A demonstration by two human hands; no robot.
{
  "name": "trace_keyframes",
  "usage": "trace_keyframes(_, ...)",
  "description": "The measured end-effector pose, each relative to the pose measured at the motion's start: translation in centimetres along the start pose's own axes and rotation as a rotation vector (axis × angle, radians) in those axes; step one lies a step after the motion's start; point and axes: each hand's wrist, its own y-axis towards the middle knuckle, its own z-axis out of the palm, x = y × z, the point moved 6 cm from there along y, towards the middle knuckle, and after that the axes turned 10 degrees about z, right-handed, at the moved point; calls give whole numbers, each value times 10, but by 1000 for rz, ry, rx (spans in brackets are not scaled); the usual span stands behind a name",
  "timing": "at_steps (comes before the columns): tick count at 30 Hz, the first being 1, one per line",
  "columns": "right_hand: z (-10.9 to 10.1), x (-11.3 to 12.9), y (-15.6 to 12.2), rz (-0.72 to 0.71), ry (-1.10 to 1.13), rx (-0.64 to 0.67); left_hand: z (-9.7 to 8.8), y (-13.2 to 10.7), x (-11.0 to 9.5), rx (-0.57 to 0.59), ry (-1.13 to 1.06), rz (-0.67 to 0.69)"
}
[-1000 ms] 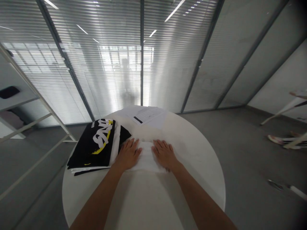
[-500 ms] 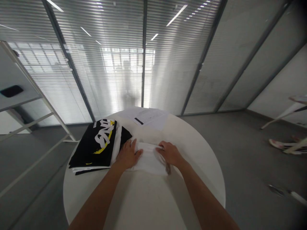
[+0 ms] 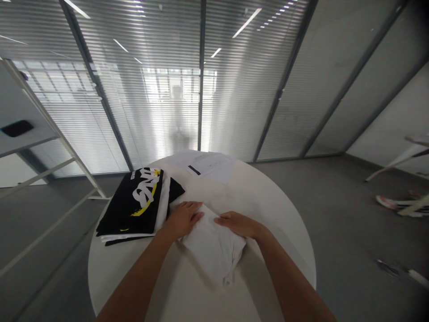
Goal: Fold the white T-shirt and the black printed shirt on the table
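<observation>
Head view: two hands (image 3: 182, 220) (image 3: 240, 224), fingers (image 3: 222, 220) grasping one white cloth (image 3: 212, 246), beside one garment stack (image 3: 129, 208).

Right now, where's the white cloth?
In the head view, the white cloth is at lower centre, between left hand and right hand, right of the black-topped folded stack.

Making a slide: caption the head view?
Left hand and right hand on a white cloth, beside folded clothes on a round table.

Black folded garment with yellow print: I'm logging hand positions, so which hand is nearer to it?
Left. The left hand is just right of the black folded garment; the right hand is farther right, at the white cloth's right side.
</observation>
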Motion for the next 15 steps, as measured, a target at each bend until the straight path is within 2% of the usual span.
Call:
trace_keyframes(4, 6, 6, -2, -44, 93, 84, -7, -2, 12, -48, 31, -108)
trace_keyframes(9, -9, 1, -3, 3, 276, 14, -10, -5, 22, -93, 36, -177)
trace_keyframes(10, -15, -2, -3, 9, 286, -38, -10, -6, 24, -91, 45, -191)
trace_keyframes(12, -35, -13, -5, 29, 227, -227, -8, -7, 25, -65, 71, -211)
trace_keyframes(15, -74, -38, -14, 140, -74, -664, -3, -8, 23, -12, 131, -206)
